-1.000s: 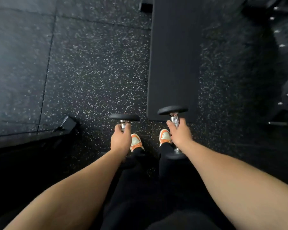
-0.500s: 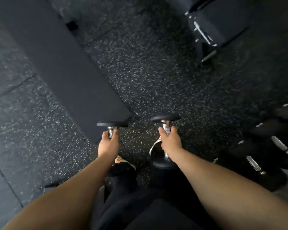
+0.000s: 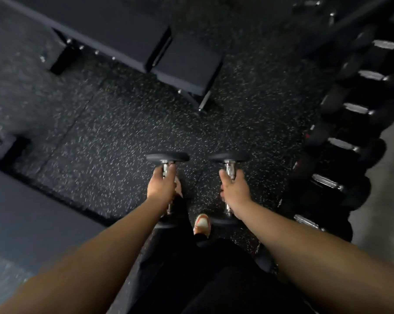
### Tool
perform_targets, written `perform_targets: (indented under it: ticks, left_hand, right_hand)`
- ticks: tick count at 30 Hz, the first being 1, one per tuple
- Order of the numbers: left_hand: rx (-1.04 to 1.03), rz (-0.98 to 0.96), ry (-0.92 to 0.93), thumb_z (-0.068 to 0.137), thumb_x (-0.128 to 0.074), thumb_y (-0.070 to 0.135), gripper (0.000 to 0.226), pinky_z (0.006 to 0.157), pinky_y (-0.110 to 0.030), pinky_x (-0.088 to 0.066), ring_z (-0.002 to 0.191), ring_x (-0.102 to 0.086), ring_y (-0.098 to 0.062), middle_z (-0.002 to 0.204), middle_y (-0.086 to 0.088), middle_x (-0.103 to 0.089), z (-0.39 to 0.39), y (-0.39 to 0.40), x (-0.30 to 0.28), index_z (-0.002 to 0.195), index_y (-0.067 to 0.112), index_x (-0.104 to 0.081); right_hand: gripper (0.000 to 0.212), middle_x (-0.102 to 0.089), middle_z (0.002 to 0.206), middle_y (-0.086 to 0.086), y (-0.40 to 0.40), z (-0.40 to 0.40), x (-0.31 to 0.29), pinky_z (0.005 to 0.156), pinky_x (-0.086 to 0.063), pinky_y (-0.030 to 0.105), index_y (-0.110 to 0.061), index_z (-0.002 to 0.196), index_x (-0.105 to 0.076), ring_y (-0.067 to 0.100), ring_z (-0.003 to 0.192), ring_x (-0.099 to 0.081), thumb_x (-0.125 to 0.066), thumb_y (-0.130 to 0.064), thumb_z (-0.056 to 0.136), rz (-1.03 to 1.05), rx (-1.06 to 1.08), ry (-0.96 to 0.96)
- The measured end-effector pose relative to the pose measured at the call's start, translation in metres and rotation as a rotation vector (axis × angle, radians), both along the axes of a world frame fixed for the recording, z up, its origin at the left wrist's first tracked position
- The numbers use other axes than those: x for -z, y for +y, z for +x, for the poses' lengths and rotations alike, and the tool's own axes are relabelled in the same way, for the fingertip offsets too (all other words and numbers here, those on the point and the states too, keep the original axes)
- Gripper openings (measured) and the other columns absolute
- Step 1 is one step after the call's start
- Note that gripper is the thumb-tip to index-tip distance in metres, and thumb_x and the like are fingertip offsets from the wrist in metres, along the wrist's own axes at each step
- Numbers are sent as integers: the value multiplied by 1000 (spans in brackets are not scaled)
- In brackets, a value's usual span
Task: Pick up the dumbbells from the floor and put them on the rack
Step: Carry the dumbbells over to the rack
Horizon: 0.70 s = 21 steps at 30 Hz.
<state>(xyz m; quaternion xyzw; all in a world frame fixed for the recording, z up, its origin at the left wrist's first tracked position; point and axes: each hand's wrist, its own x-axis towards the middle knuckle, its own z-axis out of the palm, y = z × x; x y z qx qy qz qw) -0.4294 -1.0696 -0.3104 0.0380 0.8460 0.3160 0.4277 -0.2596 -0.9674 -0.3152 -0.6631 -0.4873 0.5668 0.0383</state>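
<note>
Both dumbbells are already off the floor, so the pick-up half of the task looks done; what is left is carrying them to the rack and setting them down there. The left hand is wrapped tight around the chrome handle of the left dumbbell, and the right hand is closed the same way around the handle of the right dumbbell. The two weights hang side by side at the lower middle of the frame, apart from each other, above the speckled floor and just above an orange and white shoe.

Each dumbbell's long axis runs roughly up and down the frame, one black end toward the top of the picture and the other hidden partly behind the wrist. The two handles lie close to parallel.

The rack fills the right edge of the frame, already loaded with a row of other dumbbells whose chrome handles lie crosswise to the two being carried. A free slot cannot be made out from here. A dark bench stands at the upper middle of the frame.
</note>
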Motion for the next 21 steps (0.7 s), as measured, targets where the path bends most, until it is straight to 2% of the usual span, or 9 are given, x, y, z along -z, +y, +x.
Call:
perform_targets:
  ticks: [2,5,7,9,10,13,15,18,21]
  left_hand:
    - [92,10,1,89,-46,62,59,95,-50,-49,103,-64,-35,113,-14,-69,-9,60,-1,134,23,-51]
    - [176,52,-22,87,-46,64,58,92,-51,-51,100,-65,-34,111,-12,-69,-21,142,3,130,26,-53]
    - [218,66,-66,87,-46,65,58,91,-52,-52,98,-65,-34,111,-12,-69,-30,194,3,127,24,-53]
    - [313,69,-89,89,-46,64,58,93,-50,-50,101,-64,-34,114,-13,-68,-36,261,2,130,23,-52]
    - [329,77,-87,89,-46,64,59,95,-50,-49,104,-63,-35,117,-14,-67,-38,269,0,132,23,-50]
    - [392,91,-134,87,-47,65,65,96,-58,-49,110,-60,-45,123,-22,-63,-40,356,-9,136,21,-46]
    - [492,104,-131,91,-45,63,63,94,-54,-50,103,-61,-39,117,-15,-64,-34,416,-18,138,22,-45]
    - [592,119,-85,94,-43,62,53,81,-44,-52,87,-62,-23,97,0,-65,-23,497,-21,130,24,-49]
    - [638,114,-97,94,-45,60,40,65,-36,-52,74,-64,-22,84,-3,-65,-5,574,-24,113,26,-52]
  right_hand:
    - [39,-62,92,11,45,-3,-3,75,-55,47,-14,119,-47,25,72,-58,-54,-44,96,4,83,11]
    - [31,-56,77,6,112,-10,-4,48,-48,31,-13,111,-47,16,52,-51,-54,-41,98,-3,223,57]
    - [31,-54,74,4,155,-15,-9,41,-44,25,-13,113,-46,14,50,-49,-54,-39,99,-19,296,62]
    - [35,-53,72,6,208,-15,-15,45,-43,29,-12,120,-44,16,49,-48,-54,-38,99,-12,396,74]
    - [36,-52,71,7,213,-16,-19,45,-41,30,-11,121,-43,16,49,-46,-54,-37,99,-4,402,92]
    - [36,-52,73,10,283,-12,-32,44,-41,30,-13,120,-40,18,50,-47,-54,-38,98,16,500,104]
    - [33,-54,75,10,331,-4,-39,48,-45,32,-19,118,-40,19,53,-50,-55,-40,98,48,571,111]
    - [36,-60,82,12,399,7,-41,56,-51,36,-14,119,-45,23,63,-57,-56,-41,97,105,640,84]
    - [35,-60,87,12,469,23,-36,49,-47,29,-13,118,-47,19,61,-57,-55,-39,98,125,717,121]
